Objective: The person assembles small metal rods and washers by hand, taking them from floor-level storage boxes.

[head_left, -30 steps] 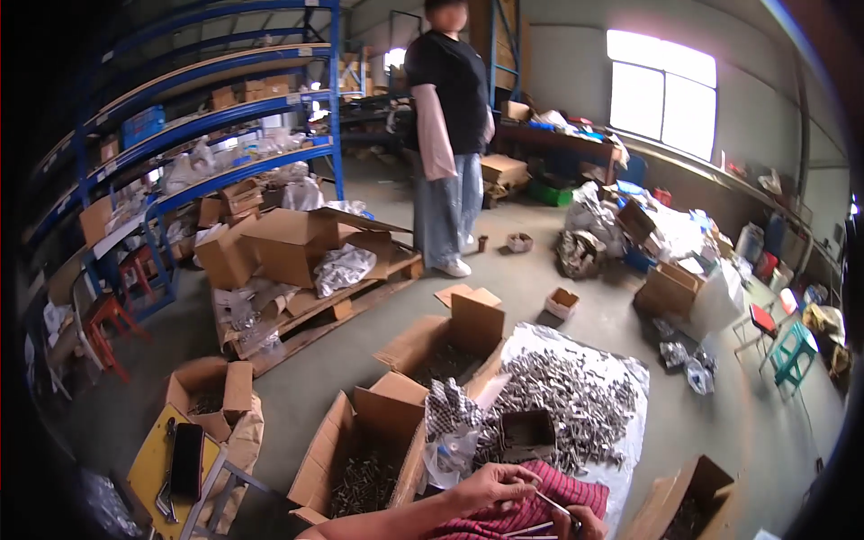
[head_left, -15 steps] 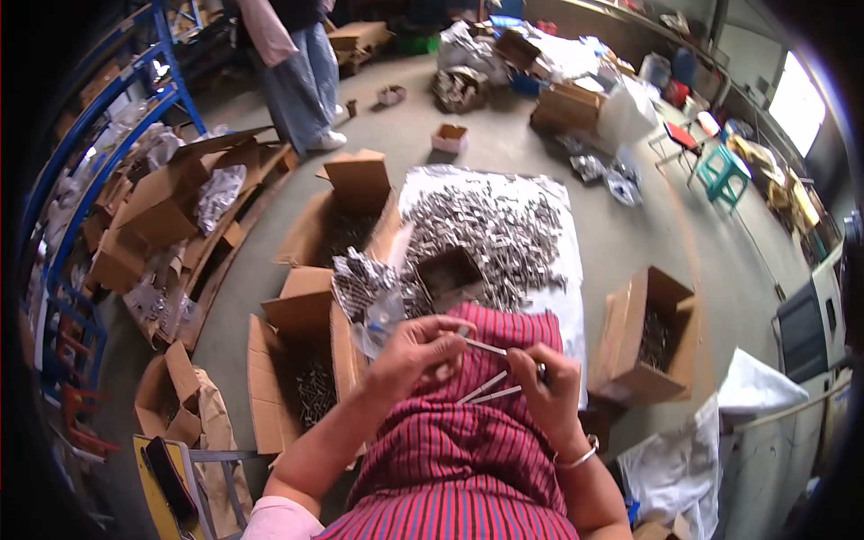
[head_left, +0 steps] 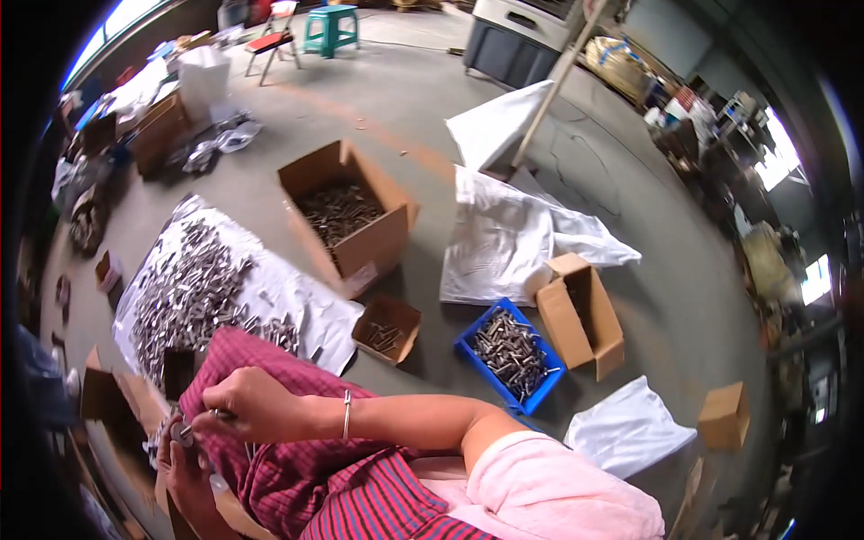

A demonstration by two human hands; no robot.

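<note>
My left hand (head_left: 184, 472) is closed with a small round metal piece (head_left: 183, 436) between its fingers, a short bright pin standing at its middle. Close above it, my right hand (head_left: 247, 403) is curled into a fist. A dark metal end (head_left: 223, 414) shows at that fist; the rest is hidden by the fingers. Both hands are over the red striped apron (head_left: 297, 486) on my lap. Beyond my knees, a heap of small metal parts (head_left: 184, 288) lies on a white sheet (head_left: 301, 310).
A large cardboard box (head_left: 373, 247) of metal parts stands past the sheet, a smaller open box (head_left: 389, 330) nearer. To the right are a blue crate (head_left: 465, 344) of metal pieces, another carton (head_left: 594, 315) and white sacks (head_left: 499, 243). A green stool (head_left: 331, 31) stands far off.
The view has swung to the right, bringing the blue crate into sight. My hands have come closer together; the thin metal strips seen on my lap before no longer show.
</note>
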